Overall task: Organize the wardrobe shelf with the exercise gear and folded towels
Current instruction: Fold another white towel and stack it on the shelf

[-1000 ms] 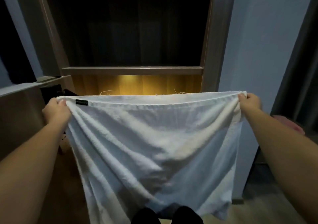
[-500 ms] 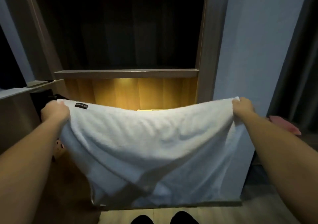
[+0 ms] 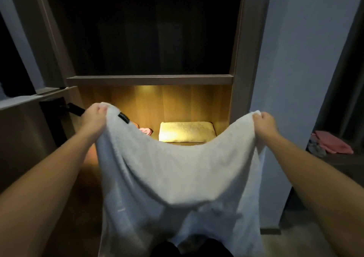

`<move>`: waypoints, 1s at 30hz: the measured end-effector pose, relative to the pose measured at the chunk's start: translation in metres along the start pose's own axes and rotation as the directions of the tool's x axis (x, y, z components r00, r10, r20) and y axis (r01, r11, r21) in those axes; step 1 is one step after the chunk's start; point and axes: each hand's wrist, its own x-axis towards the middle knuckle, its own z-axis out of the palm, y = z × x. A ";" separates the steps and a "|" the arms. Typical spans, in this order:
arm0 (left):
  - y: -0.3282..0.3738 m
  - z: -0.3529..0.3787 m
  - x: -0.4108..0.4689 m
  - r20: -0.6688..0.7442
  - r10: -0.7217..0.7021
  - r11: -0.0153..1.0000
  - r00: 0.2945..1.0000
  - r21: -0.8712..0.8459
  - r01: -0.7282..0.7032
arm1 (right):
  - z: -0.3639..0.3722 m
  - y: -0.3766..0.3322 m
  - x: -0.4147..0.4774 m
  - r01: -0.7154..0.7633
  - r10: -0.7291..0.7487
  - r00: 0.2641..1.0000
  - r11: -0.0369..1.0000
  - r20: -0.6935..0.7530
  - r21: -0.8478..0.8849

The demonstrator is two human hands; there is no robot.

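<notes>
A large white towel (image 3: 177, 177) hangs in front of me, its top edge sagging in the middle. My left hand (image 3: 93, 121) grips its upper left corner, near a small black label (image 3: 123, 117). My right hand (image 3: 265, 123) pinches the upper right corner. Behind the towel, a lit wardrobe shelf (image 3: 220, 103) holds a folded pale towel (image 3: 186, 131) on the right. Something pink (image 3: 146, 131) lies to its left, mostly hidden by the towel I hold.
A dark compartment (image 3: 153, 30) sits above the shelf board (image 3: 149, 79). An open wardrobe door (image 3: 25, 118) with a black handle (image 3: 75, 109) stands at the left. A pale wall (image 3: 299, 59) rises at the right, with pink cloth (image 3: 332, 144) on a low surface beyond it.
The towel's top edge went from taut and straight to sagging deeply, uncovering the lit shelf and the folded towel. Both hands have lowered and come slightly closer together.
</notes>
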 end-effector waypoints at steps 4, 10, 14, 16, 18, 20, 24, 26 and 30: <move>0.039 0.027 -0.019 0.153 0.226 0.974 0.962 -0.061 -0.219 | 0.030 -0.041 -0.045 0.228 -0.247 0.932 0.968 0.265 0.102; 0.088 0.058 -0.061 0.398 0.460 0.885 0.794 -0.276 -0.374 | 0.066 -0.091 -0.099 0.395 -0.489 0.580 0.868 0.651 0.300; 0.082 0.064 -0.067 0.394 0.449 0.882 0.802 -0.339 -0.328 | 0.076 -0.092 -0.101 0.370 -0.504 0.551 0.862 0.665 0.346; 0.071 0.066 -0.069 0.402 0.396 0.883 0.825 -0.414 -0.221 | 0.075 -0.093 -0.100 0.388 -0.509 0.570 0.858 0.645 0.335; 0.050 0.073 -0.071 0.446 0.328 0.881 0.833 -0.462 -0.099 | 0.074 -0.096 -0.098 0.430 -0.524 0.597 0.848 0.607 0.309; 0.027 0.081 -0.079 0.499 0.290 0.915 0.817 -0.395 -0.083 | 0.074 -0.102 -0.093 0.470 -0.537 0.642 0.840 0.547 0.273; -0.025 0.098 -0.092 0.607 0.207 0.978 0.767 -0.131 -0.161 | 0.074 -0.113 -0.072 0.567 -0.530 0.713 0.821 0.459 0.067; -0.053 0.099 -0.092 0.597 0.127 0.987 0.792 0.002 -0.160 | 0.072 -0.112 -0.059 0.576 -0.495 0.757 0.814 0.427 -0.075; -0.095 0.100 -0.098 0.619 0.013 0.985 0.785 0.129 -0.119 | 0.068 -0.108 -0.043 0.555 -0.453 0.807 0.801 0.378 -0.224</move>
